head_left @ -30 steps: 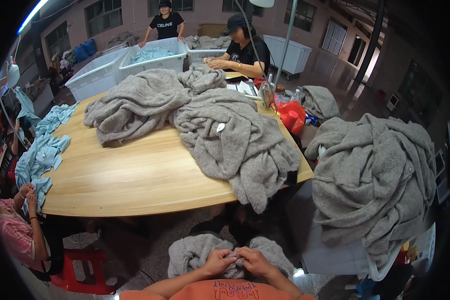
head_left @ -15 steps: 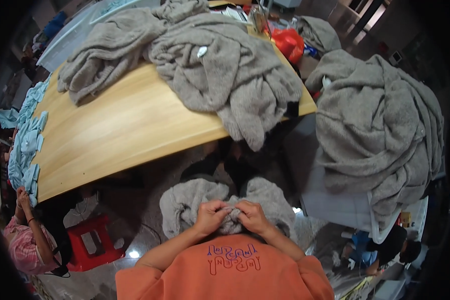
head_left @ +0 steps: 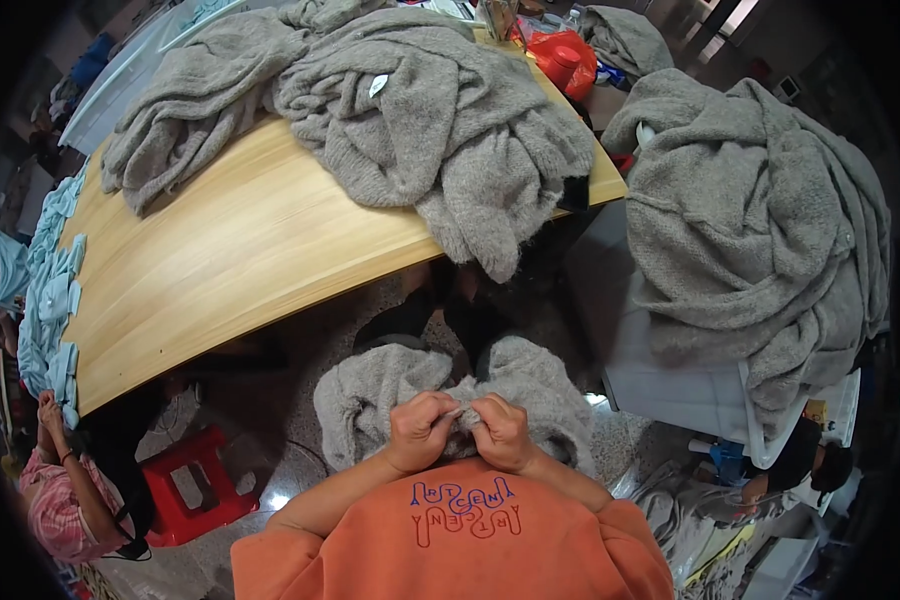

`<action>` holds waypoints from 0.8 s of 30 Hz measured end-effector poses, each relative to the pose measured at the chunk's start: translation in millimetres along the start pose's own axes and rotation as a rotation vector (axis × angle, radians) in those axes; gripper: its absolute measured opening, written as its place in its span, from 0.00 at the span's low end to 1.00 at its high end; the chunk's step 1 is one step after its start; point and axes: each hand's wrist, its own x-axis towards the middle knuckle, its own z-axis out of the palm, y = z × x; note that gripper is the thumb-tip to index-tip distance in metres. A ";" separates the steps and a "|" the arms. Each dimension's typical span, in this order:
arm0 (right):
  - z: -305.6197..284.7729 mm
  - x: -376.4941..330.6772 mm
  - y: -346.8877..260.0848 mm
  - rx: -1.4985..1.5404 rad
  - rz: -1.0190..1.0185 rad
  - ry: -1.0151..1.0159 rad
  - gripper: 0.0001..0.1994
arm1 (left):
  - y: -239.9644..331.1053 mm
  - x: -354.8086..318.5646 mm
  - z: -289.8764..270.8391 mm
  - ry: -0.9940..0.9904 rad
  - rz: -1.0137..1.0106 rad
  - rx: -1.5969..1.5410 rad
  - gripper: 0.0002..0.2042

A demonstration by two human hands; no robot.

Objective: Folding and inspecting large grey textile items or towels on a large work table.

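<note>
Left hand (head_left: 419, 432) and right hand (head_left: 501, 432) closed, fingertips pinching grey knit garment (head_left: 355, 400) on lap. From hands: table (head_left: 200, 270) edge at 11 o'clock, grey bin (head_left: 670, 390) 2–3, floor (head_left: 280, 425) toward 9.

Red stool (head_left: 220, 482): 8 o'clock. Light-blue garments (head_left: 52, 300): 9 o'clock, along the edge of the wooden table (head_left: 220, 250). Red plastic bag (head_left: 562, 62): 1 o'clock.
</note>
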 end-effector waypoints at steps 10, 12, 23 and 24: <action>-1.9 14.5 -10.0 -0.093 -0.055 0.070 0.09 | 5.4 8.7 -0.2 0.063 0.429 0.202 0.08; -0.6 21.7 -2.9 -0.131 -0.073 0.068 0.08 | 3.9 11.8 0.3 0.075 0.434 0.208 0.09; -32.0 17.2 36.5 -0.036 0.199 0.325 0.10 | -9.9 32.5 -42.2 -0.283 -0.091 0.327 0.06; -30.7 15.3 37.9 -0.154 0.243 0.119 0.10 | -14.5 30.6 -42.7 -0.262 -0.167 0.217 0.05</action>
